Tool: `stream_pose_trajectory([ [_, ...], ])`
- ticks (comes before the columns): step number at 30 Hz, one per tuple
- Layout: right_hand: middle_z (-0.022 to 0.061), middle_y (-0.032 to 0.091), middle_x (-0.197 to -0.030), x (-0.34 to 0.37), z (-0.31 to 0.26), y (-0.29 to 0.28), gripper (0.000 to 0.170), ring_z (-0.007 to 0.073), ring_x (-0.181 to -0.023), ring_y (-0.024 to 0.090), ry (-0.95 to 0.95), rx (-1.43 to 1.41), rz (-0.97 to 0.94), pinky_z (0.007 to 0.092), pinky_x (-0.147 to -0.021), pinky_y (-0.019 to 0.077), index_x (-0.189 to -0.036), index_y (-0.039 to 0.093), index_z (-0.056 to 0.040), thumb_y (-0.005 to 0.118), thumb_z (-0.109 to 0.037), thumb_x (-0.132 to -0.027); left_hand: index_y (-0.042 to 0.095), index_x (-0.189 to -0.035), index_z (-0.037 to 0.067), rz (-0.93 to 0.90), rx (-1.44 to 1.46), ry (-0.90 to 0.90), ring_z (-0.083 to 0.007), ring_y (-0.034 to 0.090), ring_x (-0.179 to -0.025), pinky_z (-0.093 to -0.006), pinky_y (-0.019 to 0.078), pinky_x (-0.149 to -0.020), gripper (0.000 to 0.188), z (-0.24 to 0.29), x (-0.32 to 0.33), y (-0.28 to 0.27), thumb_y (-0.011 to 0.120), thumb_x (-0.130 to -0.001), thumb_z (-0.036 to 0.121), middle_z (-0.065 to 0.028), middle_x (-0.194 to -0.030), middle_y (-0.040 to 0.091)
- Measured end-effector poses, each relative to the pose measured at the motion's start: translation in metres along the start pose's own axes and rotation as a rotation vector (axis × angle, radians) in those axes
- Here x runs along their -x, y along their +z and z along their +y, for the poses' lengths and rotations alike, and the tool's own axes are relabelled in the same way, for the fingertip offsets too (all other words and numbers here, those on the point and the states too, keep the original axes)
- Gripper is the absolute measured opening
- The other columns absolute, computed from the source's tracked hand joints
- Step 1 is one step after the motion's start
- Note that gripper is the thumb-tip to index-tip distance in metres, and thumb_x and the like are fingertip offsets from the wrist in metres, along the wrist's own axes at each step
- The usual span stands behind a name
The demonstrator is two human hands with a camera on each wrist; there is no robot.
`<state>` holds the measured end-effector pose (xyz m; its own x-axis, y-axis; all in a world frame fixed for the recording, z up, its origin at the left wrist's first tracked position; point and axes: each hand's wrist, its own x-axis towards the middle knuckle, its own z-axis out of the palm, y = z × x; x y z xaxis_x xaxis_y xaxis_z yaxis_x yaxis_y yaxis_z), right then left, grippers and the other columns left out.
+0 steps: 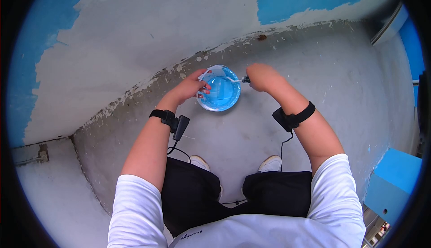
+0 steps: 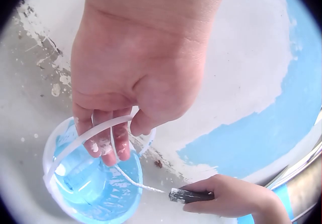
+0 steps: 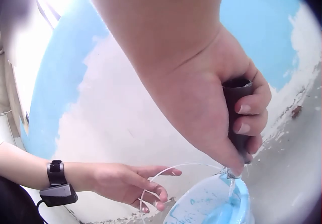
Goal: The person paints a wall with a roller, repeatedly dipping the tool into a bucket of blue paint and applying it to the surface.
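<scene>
On the grey floor, a white bucket holds light blue paint, with more paint smeared on its inner wall. My left hand is at the bucket's left side, holding its thin white handle between thumb and fingers; white paint marks the fingertips. My right hand grips the black handle of what looks like a paint roller, beyond the right rim. Its thin, paint-coated rod reaches over the rim into the bucket. The working end is not distinct in the blue paint.
A wall with white and blue patches rises behind the bucket, its base edge flaked and spattered. My shoes stand on the floor close in front. A blue box-like block stands at the right. Cables hang from both wrist cameras.
</scene>
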<state>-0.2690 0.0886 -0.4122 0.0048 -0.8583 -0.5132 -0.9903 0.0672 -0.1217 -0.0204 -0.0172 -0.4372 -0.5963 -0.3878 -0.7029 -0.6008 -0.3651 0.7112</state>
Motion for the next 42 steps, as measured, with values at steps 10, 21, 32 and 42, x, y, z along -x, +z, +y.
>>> stream_pose_trajectory([
  [10,0.0151,0.073,-0.096,0.020,-0.025,-0.049,0.018,0.0326,-0.091,0.071,-0.026,0.116,-0.060,0.0411,-0.074,0.0577,-0.093,0.076,-0.0069,0.065,-0.007,-0.079,0.044,-0.142,0.019,-0.017,-0.012,0.006,-0.0122,0.062,-0.093,-0.0308,0.0505,-0.080,0.047,0.000,-0.001,-0.001,0.046,-0.097,0.009,-0.0042,-0.106,0.065],
  [21,0.0195,0.071,-0.093,0.007,-0.007,-0.020,0.014,0.0363,-0.089,0.069,-0.008,0.039,-0.044,0.0445,-0.074,0.0563,-0.089,0.074,-0.0035,0.067,-0.008,-0.078,0.046,-0.142,0.019,-0.011,-0.016,0.017,-0.0112,0.062,-0.093,-0.0305,0.0507,-0.080,0.046,0.001,0.001,-0.001,0.046,-0.097,0.009,-0.0029,-0.105,0.065],
  [32,0.0148,0.072,-0.092,0.010,0.015,-0.038,0.016,0.0340,-0.088,0.069,-0.051,-0.103,0.021,0.0439,-0.075,0.0562,-0.091,0.075,-0.0085,0.073,-0.014,-0.075,0.047,-0.141,0.020,0.004,-0.041,0.022,-0.0109,0.062,-0.091,-0.0302,0.0508,-0.080,0.046,-0.003,-0.004,-0.003,0.046,-0.097,0.009,-0.0031,-0.104,0.065],
  [42,0.0128,0.072,-0.095,0.003,0.021,-0.024,0.022,0.0335,-0.093,0.068,-0.148,-0.133,0.030,0.0430,-0.080,0.0545,-0.100,0.074,-0.0098,0.074,-0.014,-0.078,0.047,-0.142,0.020,-0.003,-0.018,0.020,-0.0114,0.061,-0.092,-0.0301,0.0509,-0.080,0.046,-0.001,-0.001,-0.003,0.045,-0.098,0.008,-0.0035,-0.105,0.065],
])
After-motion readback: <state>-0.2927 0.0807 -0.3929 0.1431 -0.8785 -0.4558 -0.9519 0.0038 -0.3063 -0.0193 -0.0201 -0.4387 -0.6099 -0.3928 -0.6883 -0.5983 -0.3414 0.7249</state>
